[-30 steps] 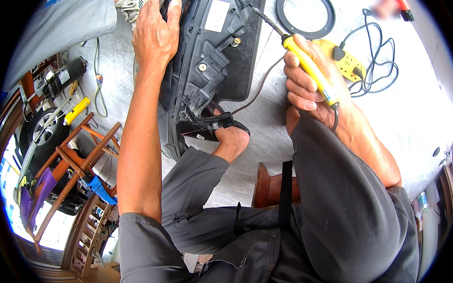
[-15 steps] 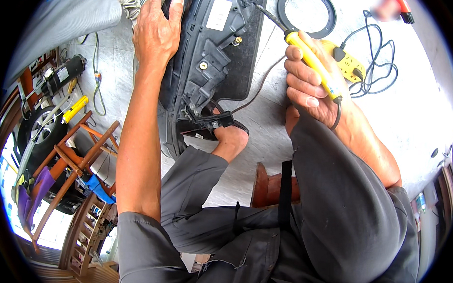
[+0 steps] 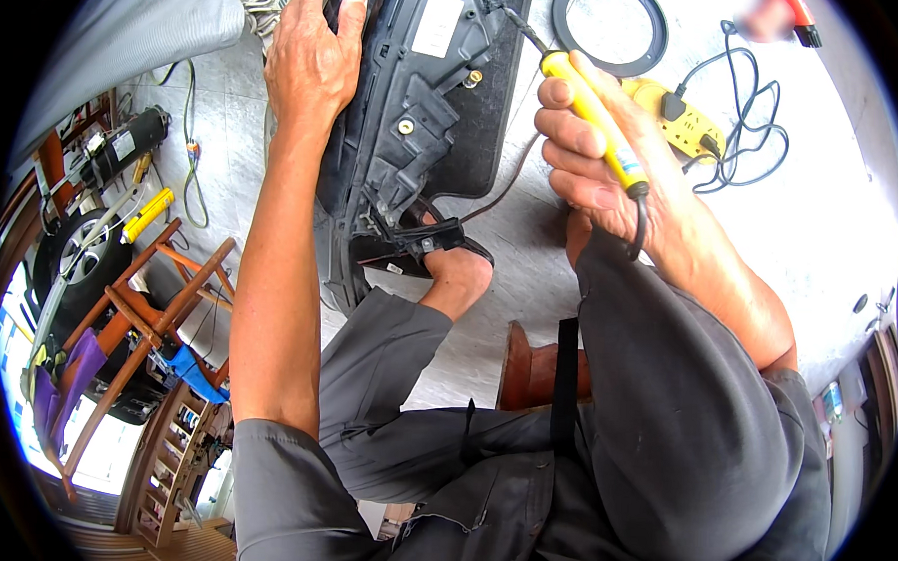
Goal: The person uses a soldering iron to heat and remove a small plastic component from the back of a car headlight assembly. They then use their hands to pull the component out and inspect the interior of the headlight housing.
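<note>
A long black plastic housing, like a car headlamp's back (image 3: 394, 160), with a white label and brass-coloured fittings, lies in front of me. My left hand (image 3: 311, 63) rests along its left edge, fingers stretched out, their tips partly out of frame. My right hand (image 3: 621, 158) is closed round a yellow soldering iron (image 3: 589, 102), whose dark tip points up-left at the housing's upper right part; whether it touches is unclear. A cable trails from the handle. A dark wire (image 3: 507, 189) runs from the housing's lower end behind my right hand.
A black ring (image 3: 655, 40), yellow power strip (image 3: 697, 131) with cords and red object (image 3: 795, 11) lie right. A wooden chair frame (image 3: 151, 329), tyre (image 3: 74, 258) and black cylinder (image 3: 122, 145) are left. Someone else's grey-clad limb (image 3: 150, 52) is upper left.
My right hand has moved a little left and up with the soldering iron. My left hand stays on the housing, nearly unmoved.
</note>
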The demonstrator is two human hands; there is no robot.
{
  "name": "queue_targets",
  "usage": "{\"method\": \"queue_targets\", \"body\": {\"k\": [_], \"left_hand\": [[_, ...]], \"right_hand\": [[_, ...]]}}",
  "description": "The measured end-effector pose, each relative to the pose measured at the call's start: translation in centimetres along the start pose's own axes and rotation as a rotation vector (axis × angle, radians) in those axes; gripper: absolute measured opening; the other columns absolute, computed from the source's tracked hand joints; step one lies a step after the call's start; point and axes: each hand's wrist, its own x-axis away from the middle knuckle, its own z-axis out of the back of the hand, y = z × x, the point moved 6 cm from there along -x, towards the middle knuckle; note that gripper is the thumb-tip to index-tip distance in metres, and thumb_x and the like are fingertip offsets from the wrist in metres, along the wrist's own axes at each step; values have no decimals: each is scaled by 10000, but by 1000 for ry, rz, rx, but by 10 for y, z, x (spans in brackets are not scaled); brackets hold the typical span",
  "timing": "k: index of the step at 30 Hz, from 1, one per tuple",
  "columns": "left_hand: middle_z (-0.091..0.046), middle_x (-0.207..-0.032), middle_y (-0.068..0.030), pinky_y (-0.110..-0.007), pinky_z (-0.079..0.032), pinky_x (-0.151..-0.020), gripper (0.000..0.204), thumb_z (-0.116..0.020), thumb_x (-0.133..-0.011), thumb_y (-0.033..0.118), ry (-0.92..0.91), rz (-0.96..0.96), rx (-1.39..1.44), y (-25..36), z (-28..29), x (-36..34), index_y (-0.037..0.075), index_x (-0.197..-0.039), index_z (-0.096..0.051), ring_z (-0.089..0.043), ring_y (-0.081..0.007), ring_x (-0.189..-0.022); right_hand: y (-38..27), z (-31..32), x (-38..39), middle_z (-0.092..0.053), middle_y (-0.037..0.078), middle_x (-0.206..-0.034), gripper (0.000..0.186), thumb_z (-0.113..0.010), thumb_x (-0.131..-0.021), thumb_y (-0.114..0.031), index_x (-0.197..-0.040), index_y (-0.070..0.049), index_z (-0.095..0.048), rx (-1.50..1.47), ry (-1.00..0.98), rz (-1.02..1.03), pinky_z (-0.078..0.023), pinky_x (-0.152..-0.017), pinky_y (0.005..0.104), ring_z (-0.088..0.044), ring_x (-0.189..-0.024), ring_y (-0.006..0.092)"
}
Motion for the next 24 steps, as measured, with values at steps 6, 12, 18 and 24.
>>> {"method": "queue_targets", "body": {"k": [6, 12, 18, 24], "left_hand": [[-549, -1407, -262, -487, -399, -1094, 734, -426, -1010, 609, 3, -6, -5, -1, 1, 1, 30, -1456, -492, -516, -439, -1304], [-552, -1402, -260, -498, -408, -1083, 724, -424, -1010, 609, -4, 6, -8, -1, 1, 1, 45, -1460, -492, -521, -440, -1299], [-549, -1408, -254, -502, -408, -1084, 719, -421, -1010, 613, -1, 8, -19, -3, -1, 2, 61, -1466, -490, -519, -435, -1304], [-549, -1409, -253, -493, -404, -1091, 721, -425, -1009, 614, -4, 10, -21, -4, -2, 2, 61, -1468, -488, -516, -434, -1308]], "right_hand": [[7, -5, -10, -574, 61, -756, 412, -435, -1083, -435, -1052, -37, -538, 88, 65, 23, -487, -424, 252, -448, -491, 87], [12, -5, -19, -695, 203, -873, 497, -389, -1097, -415, -1120, 46, -571, 108, -24, 6, -608, -513, 318, -649, -580, 165], [22, -16, -27, -677, 232, -878, 531, -378, -1092, -432, -1151, 74, -526, 170, 88, 5, -608, -457, 275, -704, -575, 236], [21, -16, -21, -674, 199, -861, 456, -372, -1099, -415, -1133, 11, -533, 186, 65, 23, -604, -485, 255, -693, -570, 195]]}}
